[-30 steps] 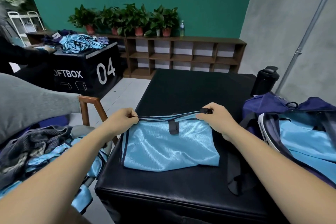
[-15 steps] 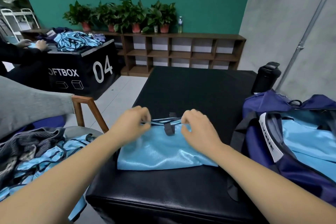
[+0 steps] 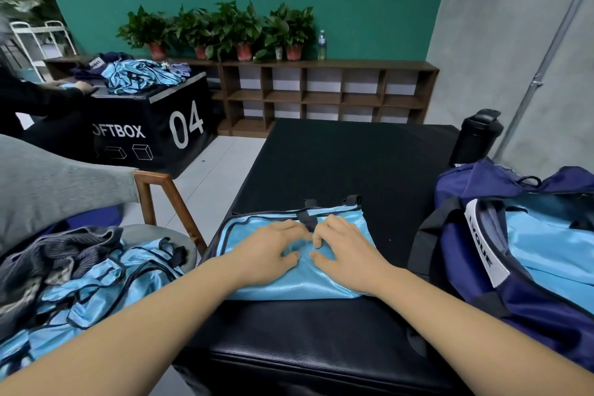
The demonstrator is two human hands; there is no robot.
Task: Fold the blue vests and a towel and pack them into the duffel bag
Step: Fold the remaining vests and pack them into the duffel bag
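Black padded tabletop (image 3: pixel 353 164) fills the middle of the frame, and a folded, shiny light-blue vest (image 3: pixel 321 286) lies at its near centre. Left hand (image 3: pixel 266 251) and right hand (image 3: pixel 347 251) press down on it side by side, fingers loosely spread, gripping nothing. An open navy fabric duffel bag (image 3: pixel 540 309) sits at the right edge with light-blue cloth inside.

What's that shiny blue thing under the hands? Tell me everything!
A light blue vest, shiny and silky-looking, edged with dark piping, with short black straps at its far edge. It lies folded flat on the black padded table, near its front. The left hand and right hand press on its middle, side by side.
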